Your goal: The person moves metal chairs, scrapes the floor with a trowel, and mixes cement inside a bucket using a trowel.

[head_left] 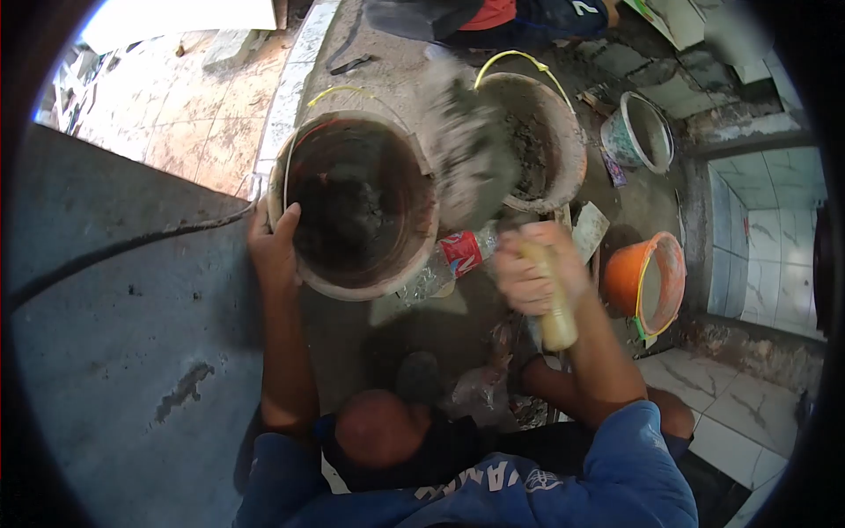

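Note:
My left hand grips the left rim of a large bucket, thumb over the edge. Dark wet material lies inside that bucket. My right hand is closed round the pale handle of a trowel. The trowel's blade, blurred by motion, carries a load of grey mortar between the two large buckets. A second bucket with a yellow handle stands to the right, with grey mortar inside. Below the blade lies a clear plastic bottle with a red label.
An orange bucket and a smaller whitish bucket stand at the right. Another person is at the top edge. A grey wall with a dark hose is on the left. Tiles lie lower right.

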The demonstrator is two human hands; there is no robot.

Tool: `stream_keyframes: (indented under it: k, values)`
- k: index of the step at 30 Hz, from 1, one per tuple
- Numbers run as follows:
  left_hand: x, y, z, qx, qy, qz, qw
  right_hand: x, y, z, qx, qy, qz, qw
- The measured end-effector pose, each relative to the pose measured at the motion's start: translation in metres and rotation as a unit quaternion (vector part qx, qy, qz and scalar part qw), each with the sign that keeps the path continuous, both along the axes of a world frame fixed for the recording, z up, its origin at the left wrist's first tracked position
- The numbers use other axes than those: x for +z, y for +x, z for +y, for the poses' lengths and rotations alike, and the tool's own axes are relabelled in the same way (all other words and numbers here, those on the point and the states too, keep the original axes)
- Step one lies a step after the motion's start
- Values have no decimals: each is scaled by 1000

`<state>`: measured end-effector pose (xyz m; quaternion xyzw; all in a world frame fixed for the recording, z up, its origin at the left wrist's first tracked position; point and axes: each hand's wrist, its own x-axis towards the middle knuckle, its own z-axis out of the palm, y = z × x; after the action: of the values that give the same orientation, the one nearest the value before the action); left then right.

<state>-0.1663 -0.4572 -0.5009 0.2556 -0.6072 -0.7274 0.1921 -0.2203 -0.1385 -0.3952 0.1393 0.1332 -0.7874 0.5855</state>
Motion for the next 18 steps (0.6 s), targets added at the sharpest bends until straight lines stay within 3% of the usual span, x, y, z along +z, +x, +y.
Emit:
stream_keyframes:
  k: [2, 3, 6, 7, 8, 10, 14, 16, 18]
  values:
    - [-2, -1, 0, 6, -27, 1, 1000, 20, -11, 16, -66, 145, 181, 970]
    - [-4, -1, -1, 3, -24, 20, 1000, 26, -16, 20, -81, 265, 273, 921]
    - [6, 1, 5, 12, -43, 19, 999, -4, -37, 45, -83, 521, 466, 711]
    - [5, 3, 3, -1, -34, 9, 999, -18, -44, 51, -5, 648, 499, 576]
    - [3, 5, 2, 6, -40, 8, 999, -34, -49, 64, -4, 642, 503, 579]
    - [2, 7, 0, -8, -76, 5, 997, -48, -55, 73, 217, 739, 614, 175]
    - [6, 14, 3, -26, -133, 13, 991, -2, -35, 43, 145, 749, 597, 248]
    - [4, 12, 3, -47, -117, 9, 992, 34, -18, 0, 200, 681, 614, 345]
    - [3, 12, 8, -87, -126, 30, 988, 27, -9, -26, 277, 583, 675, 356]
